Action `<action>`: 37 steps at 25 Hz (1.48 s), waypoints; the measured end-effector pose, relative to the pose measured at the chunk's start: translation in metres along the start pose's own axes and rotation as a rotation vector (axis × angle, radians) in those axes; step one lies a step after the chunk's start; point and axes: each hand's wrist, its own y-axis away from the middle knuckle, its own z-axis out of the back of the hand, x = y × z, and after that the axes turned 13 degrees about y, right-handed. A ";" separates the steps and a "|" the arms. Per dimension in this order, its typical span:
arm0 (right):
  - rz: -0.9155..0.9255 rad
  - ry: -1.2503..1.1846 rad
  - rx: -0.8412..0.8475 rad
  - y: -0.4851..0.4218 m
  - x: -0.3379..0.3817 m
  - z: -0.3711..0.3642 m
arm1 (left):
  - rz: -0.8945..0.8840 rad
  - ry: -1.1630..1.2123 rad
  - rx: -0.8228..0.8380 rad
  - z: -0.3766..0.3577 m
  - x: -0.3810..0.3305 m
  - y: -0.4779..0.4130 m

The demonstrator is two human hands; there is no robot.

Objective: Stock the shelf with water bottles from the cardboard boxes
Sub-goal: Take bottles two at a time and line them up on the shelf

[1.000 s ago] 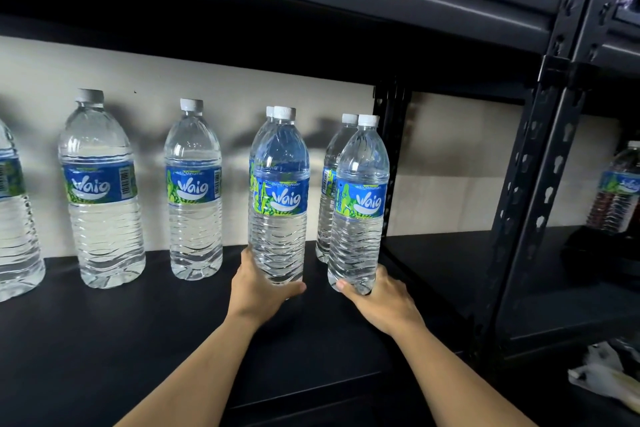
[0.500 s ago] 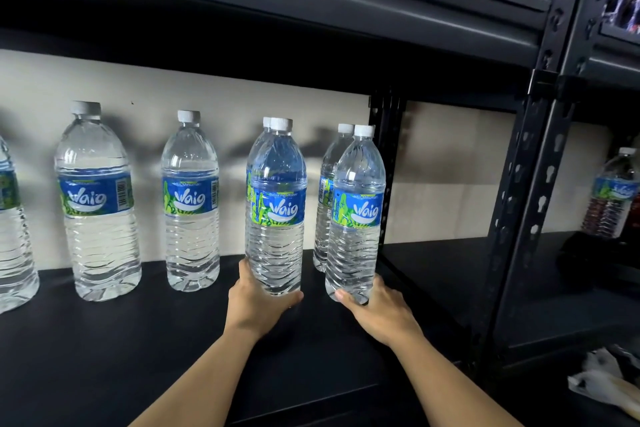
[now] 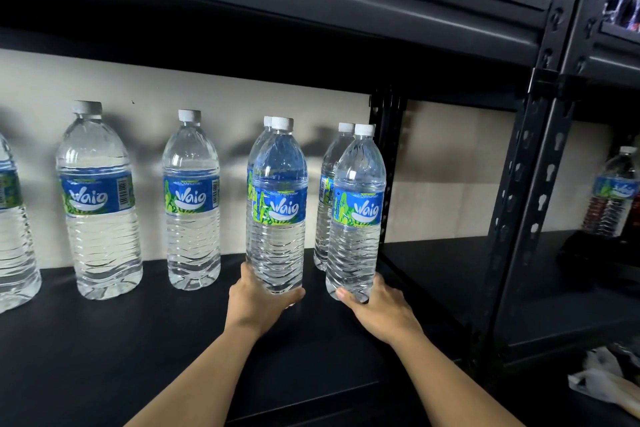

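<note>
Both arms reach forward over the shelf (image 3: 138, 340). The left hand (image 3: 258, 302) cups one upright bottle's (image 3: 278, 208) base; the right hand (image 3: 379, 308) grips the neighbouring bottle (image 3: 356, 215), nearer the upright post (image 3: 386, 163).

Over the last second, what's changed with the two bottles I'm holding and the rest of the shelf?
Very little. The left hand still grips the base of the left front bottle and the right hand the right front bottle; neither was let go. The back-row bottles stay put; only the camera shifted.
</note>
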 end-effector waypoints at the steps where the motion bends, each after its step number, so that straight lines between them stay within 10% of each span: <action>1: -0.001 0.002 0.000 0.000 0.000 0.000 | 0.002 0.000 0.003 0.000 0.000 0.000; 12: -0.001 0.013 0.001 0.003 0.002 0.003 | 0.051 -0.094 0.088 0.003 0.000 0.001; 21: -0.089 0.353 0.058 0.043 0.018 -0.002 | 0.026 -0.768 0.280 0.044 0.009 0.054; 30: 0.222 0.328 -0.034 0.175 0.107 -0.039 | -0.257 -0.765 0.402 0.194 0.033 0.165; 37: 0.707 0.010 -0.075 0.323 0.251 -0.117 | 0.197 -0.634 -0.181 0.384 0.138 0.294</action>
